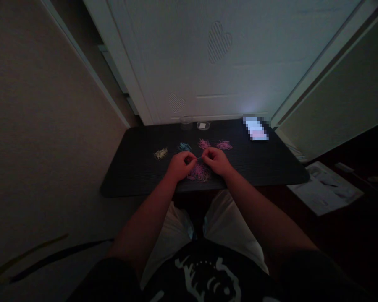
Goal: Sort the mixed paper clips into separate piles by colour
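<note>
My left hand [180, 165] and right hand [219, 161] are pinching a thin, pale bluish strand [199, 158] — fingers on both sides closing together on it, an end each. It's sitting between my fingertips, by the far edge of a loose, mixed pink-and-purple pile of thin strands [199, 173]. Beyond my hands, small piles are lying in a row: pale yellow pile [161, 154], blue pile [185, 147], pink pile [204, 144], pinkish-purple pile [224, 145]. Behind those, a clear round container [186, 123] is standing near a clear round dish [207, 126] holding a white square. A bright rectangular screen — pixelated — is glowing far right on the dark, wood-grained surface [255, 163].
</note>
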`<state>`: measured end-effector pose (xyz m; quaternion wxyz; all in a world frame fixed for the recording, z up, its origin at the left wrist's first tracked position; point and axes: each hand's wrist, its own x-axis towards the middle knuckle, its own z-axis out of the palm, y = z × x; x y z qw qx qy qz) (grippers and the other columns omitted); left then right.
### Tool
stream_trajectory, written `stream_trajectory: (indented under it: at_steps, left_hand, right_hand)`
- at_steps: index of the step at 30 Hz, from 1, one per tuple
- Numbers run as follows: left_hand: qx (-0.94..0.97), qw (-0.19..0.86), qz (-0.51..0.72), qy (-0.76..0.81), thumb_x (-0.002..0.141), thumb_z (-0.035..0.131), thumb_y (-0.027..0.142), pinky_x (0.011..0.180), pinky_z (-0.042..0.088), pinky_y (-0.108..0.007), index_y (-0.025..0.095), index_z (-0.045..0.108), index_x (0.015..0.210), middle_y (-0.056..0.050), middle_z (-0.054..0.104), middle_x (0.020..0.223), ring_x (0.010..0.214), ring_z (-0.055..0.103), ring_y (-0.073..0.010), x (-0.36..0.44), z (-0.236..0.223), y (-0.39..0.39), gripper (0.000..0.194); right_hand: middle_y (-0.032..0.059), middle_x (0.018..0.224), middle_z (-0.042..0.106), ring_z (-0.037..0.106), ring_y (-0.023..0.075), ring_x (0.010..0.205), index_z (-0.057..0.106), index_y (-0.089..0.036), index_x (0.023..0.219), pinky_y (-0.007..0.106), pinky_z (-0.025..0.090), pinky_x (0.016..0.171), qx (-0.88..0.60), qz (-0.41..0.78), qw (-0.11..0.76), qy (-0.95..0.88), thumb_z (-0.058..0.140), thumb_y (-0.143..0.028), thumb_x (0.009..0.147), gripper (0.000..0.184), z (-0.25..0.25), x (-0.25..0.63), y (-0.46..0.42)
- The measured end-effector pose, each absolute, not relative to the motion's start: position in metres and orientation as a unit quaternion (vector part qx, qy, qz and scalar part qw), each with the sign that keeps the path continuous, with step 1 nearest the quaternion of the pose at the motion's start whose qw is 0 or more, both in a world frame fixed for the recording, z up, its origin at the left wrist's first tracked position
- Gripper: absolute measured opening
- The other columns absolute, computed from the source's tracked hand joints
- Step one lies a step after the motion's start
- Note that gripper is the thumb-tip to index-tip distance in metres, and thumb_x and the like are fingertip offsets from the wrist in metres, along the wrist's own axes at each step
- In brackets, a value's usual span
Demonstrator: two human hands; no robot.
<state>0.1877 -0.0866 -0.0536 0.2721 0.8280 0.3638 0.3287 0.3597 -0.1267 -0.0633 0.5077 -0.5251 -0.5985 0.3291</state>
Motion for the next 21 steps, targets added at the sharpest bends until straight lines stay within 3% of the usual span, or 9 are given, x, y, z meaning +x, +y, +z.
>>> stream_trajectory:
  at_steps: [5,11,16,21]
  left_hand:
    - [0.812,0.280,0.346,0.376,0.077,0.058,0.024,0.063,0.046,-0.025,0.016,0.064,0.076,-0.001,0.065,0.072,0.066,0.058,-0.0123,0.1866,-0.0562,-0.0852,0.010]
    - [0.820,0.276,0.346,0.362,0.074,0.064,0.027,0.066,0.048,-0.026,0.017,0.066,0.092,-0.002,0.067,0.080,0.070,0.060,-0.0133,0.1881,-0.0569,-0.0857,0.020]
    - [0.817,0.267,0.353,0.369,0.078,0.060,0.026,0.064,0.047,-0.025,0.017,0.066,0.080,-0.002,0.065,0.074,0.067,0.059,-0.0128,0.1871,-0.0558,-0.0861,0.011]
    - [0.812,0.270,0.354,0.376,0.078,0.059,0.025,0.064,0.046,-0.025,0.017,0.065,0.079,-0.001,0.065,0.073,0.067,0.058,-0.0125,0.1864,-0.0556,-0.0864,0.011]
  right_hand:
    - [-0.0044,0.054,0.046,0.039,0.0088,0.050,0.050,-0.018,0.063,0.023,0.031,0.050,-0.528,0.342,0.555,-0.545,0.057,-0.026,0.069,0.012,-0.0631,0.3634,-0.1255]
    - [-0.0030,0.057,0.050,0.041,0.0091,0.052,0.054,-0.017,0.064,0.024,0.032,0.051,-0.527,0.334,0.525,-0.579,0.058,-0.026,0.068,0.011,-0.0606,0.3598,-0.1278]
    - [-0.0035,0.057,0.049,0.041,0.0089,0.052,0.053,-0.017,0.064,0.023,0.032,0.051,-0.529,0.336,0.509,-0.590,0.057,-0.024,0.068,0.009,-0.0623,0.3594,-0.1275]
    - [-0.0039,0.056,0.048,0.040,0.0085,0.051,0.053,-0.017,0.064,0.023,0.032,0.051,-0.536,0.330,0.515,-0.581,0.057,-0.024,0.068,0.009,-0.0633,0.3610,-0.1272]
